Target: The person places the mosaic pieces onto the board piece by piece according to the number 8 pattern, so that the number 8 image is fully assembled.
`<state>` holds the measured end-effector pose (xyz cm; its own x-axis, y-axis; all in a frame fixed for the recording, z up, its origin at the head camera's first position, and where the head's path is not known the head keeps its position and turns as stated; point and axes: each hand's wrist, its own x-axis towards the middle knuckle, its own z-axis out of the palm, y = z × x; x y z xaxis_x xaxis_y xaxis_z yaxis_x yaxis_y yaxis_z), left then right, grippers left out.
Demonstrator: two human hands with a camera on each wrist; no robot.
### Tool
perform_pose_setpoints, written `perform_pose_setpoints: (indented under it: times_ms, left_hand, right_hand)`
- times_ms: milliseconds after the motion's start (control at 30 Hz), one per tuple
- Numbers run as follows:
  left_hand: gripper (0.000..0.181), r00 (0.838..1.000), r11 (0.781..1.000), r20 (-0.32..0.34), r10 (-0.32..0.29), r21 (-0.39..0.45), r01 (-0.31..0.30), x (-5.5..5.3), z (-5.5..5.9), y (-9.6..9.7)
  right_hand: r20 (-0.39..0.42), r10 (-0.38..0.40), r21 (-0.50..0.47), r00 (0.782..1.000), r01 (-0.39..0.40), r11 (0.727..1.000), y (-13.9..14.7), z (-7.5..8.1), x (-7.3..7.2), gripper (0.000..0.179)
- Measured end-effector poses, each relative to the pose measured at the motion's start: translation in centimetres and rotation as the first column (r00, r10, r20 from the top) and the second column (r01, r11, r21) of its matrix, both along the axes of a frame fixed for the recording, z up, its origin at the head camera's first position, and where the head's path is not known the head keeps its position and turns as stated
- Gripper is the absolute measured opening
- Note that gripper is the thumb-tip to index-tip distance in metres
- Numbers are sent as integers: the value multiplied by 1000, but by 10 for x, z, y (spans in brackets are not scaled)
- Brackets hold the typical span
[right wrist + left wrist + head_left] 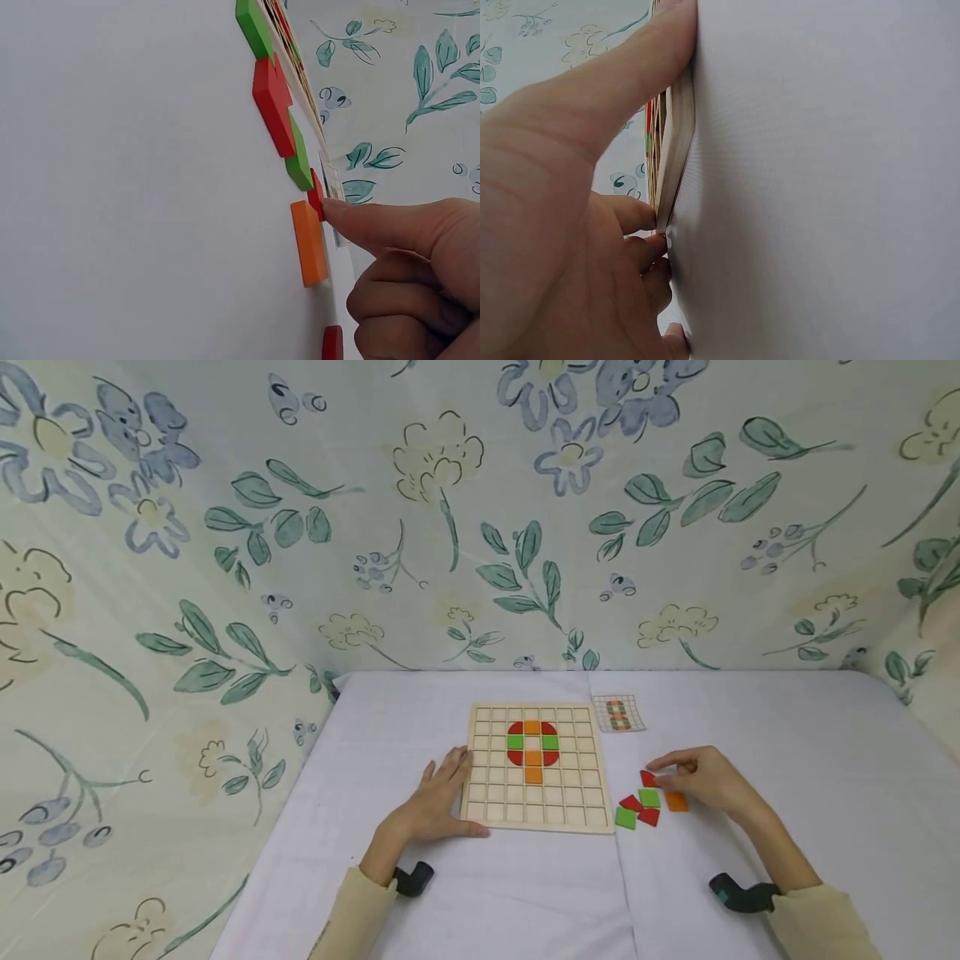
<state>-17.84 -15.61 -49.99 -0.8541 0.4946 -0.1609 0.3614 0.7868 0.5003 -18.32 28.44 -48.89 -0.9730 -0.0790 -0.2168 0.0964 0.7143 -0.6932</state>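
Pinched a red mosaic tile [647, 777] right of the wooden grid board [491, 793] between the right hand's [708, 781] thumb and index finger, apparently at the picking-up step, with one corner toward the board and long axis unclear under the fingers, braced the board with spread left hand [435, 802], and seemingly needed a lift next.

The board [497, 774] is pale, unvarnished-looking wood, smooth and matt. The tiles [649, 798] have smooth, evenly coloured faces with a soft, low sheen; painted wood or plastic, it is hard to tell which. The card [618, 713] looks like thin printed paper. Matt, finely woven, lightly creased cloth covers the worktop [397, 718]; the backdrop [420, 552] is printed cloth, the sleeves [352, 914] soft matt fabric.
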Motion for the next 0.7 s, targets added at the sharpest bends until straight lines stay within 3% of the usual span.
perform_pose_setpoints:
  times_ms: [267,500,700]
  left_hand:
    - [126,1000,1000,3,3,0,-3,1,2,0]
    - [126,1000,1000,10,0,3,0,1,2,0]
    - [126,1000,1000,8,1,-1,-1,1,2,0]
  right_hand:
    - [-36,-66,-5,997,66,998,-4,-4,-1,33]
    - [-26,5,-5,1000,-5,1000,3,-2,-4,40]
    - [-66,70,17,995,-69,998,4,-6,-4,34]
